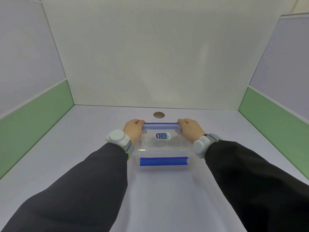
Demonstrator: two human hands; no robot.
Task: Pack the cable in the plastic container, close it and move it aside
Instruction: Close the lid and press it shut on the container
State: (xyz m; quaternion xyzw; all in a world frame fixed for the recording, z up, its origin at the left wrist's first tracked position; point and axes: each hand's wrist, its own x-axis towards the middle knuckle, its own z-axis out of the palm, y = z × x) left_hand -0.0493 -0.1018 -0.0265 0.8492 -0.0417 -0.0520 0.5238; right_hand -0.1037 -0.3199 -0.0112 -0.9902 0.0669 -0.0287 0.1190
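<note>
Head camera looks forward and down, close.

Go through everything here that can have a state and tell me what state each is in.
Plastic container: lid on, resting on the desk.
Near blue latch: folded down.
Far blue latch: both hands on it.
Cable: inside, dimly visible.
Left hand: gripping far-left corner.
Right hand: gripping far-right corner.

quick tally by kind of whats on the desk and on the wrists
plastic container with lid on: 1
blue latches: 2, near and far
oval label on lid: 1
hands on the far corners: 2, left and right
grey wrist devices: 2, left and right
round hole in desk: 1
total: 9
</note>
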